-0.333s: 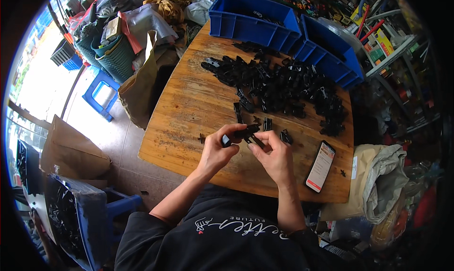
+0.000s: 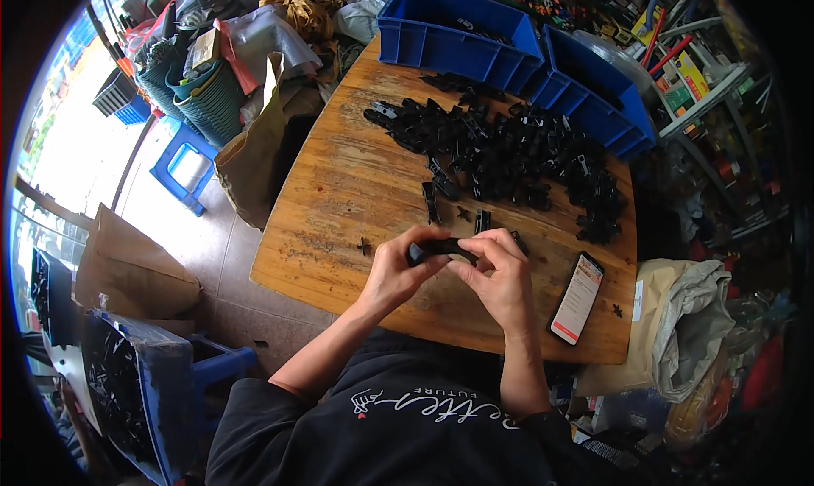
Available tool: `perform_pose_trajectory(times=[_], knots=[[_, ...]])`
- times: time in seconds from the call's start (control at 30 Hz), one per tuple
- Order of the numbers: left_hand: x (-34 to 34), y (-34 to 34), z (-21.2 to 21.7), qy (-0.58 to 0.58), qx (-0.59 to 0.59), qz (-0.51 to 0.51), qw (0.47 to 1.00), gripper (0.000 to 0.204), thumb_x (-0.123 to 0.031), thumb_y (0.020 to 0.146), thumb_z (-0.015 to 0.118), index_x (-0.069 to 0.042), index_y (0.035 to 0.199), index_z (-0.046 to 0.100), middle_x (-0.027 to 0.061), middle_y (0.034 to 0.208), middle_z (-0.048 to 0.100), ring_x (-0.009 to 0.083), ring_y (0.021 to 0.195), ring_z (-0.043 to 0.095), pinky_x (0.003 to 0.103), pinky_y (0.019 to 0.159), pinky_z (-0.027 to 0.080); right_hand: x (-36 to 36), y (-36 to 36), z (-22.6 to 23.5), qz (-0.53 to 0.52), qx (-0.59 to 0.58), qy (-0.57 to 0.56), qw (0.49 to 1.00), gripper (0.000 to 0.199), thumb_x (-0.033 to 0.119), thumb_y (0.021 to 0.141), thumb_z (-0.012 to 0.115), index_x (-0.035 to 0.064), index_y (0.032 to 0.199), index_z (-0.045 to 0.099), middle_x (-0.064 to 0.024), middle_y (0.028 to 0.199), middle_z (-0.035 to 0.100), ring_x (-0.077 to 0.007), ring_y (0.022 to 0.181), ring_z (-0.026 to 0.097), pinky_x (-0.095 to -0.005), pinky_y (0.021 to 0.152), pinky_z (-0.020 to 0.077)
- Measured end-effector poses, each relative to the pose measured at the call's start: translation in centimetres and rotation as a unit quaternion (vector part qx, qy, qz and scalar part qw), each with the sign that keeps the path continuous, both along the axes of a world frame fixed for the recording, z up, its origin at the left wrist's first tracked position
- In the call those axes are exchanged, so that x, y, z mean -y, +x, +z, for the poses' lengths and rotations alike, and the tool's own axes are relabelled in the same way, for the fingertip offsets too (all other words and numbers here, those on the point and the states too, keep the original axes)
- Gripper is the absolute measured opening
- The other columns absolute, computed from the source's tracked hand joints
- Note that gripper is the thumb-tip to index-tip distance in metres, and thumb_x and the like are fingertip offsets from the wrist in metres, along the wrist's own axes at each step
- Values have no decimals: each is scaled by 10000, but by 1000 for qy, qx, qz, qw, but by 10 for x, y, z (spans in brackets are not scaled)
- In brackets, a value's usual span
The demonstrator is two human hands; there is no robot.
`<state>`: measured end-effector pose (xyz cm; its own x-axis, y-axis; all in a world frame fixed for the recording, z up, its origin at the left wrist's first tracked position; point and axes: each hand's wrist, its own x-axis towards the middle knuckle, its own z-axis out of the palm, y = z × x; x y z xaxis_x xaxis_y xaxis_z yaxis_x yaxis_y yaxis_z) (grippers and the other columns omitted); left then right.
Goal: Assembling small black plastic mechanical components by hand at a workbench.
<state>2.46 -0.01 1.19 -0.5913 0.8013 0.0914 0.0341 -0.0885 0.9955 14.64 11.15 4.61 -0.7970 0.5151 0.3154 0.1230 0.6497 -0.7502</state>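
Observation:
Near the front edge of the wooden table (image 2: pixel 314 223), both my hands are closed on one dark, elongated black plastic part (image 2: pixel 439 247). My left hand (image 2: pixel 397 272) wraps round its left end, with the thumb beneath. My right hand (image 2: pixel 500 278) pinches the other end between thumb and fingers. Much of the part is hidden by my fingers, so its exact kind does not show. Just beyond my hands lie a few loose black pieces, among them a narrow one (image 2: pixel 430 203) and a small star-shaped one (image 2: pixel 464 214).
A heap of black plastic parts (image 2: pixel 500 151) covers the table's far half. Two blue bins (image 2: pixel 458 55) (image 2: pixel 593 117) stand behind it. To my right lies a phone (image 2: pixel 577 298), screen lit, beside a paper sack (image 2: pixel 649 316). A blue stool (image 2: pixel 185 168) stands on the floor at left.
My hands have drawn closer together round the black part, and my right fingers now cover its right end. The part lies more level than before.

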Motion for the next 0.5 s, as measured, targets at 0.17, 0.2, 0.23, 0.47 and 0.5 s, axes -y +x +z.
perform_pose_trajectory(times=[0.17, 0.2, 0.23, 0.47, 0.5], knots=[[5, -2, 2, 9, 221, 31, 975, 260, -51, 725, 682, -60, 965, 582, -4, 724, 584, 85, 639, 542, 204, 590, 401, -4, -2, -7, -19, -22, -93, 995, 386, 275, 772, 707, -13, 1006, 603, -47, 921, 538, -67, 665, 497, -186, 581, 422], [7, -3, 3, 16, 241, 26, 970, 277, -37, 727, 671, -51, 987, 575, 2, 733, 584, 94, 643, 545, 211, 598, 408, -6, -1, -11, 9, 7, -118, 993, 383, 294, 813, 664, -18, 1024, 592, -31, 885, 546, -58, 679, 491, -188, 585, 414], [8, -4, 3, 23, 260, 21, 965, 294, -23, 730, 660, -42, 1008, 567, 8, 742, 583, 103, 646, 549, 218, 605, 415, -10, -2, -17, 69, 7, -204, 977, 306, 254, 843, 637, -14, 982, 590, -9, 796, 556, -55, 667, 501, -195, 585, 417], [18, -33, -31, 192, 466, 3, 864, 246, -187, 854, 573, -17, 1032, 558, 67, 853, 569, 150, 747, 561, 275, 676, 468, -5, -47, -27, 105, 22, -158, 982, 243, 260, 857, 619, 24, 846, 559, -5, 699, 529, -76, 602, 505, -211, 544, 416], [16, -40, -25, 213, 466, 2, 859, 248, -183, 864, 550, -9, 1040, 557, 71, 875, 581, 150, 719, 566, 285, 665, 469, -8, -55, -32, 77, 14, -41, 996, 250, 271, 852, 622, 31, 851, 551, -22, 720, 526, -105, 612, 515, -232, 552, 428]])
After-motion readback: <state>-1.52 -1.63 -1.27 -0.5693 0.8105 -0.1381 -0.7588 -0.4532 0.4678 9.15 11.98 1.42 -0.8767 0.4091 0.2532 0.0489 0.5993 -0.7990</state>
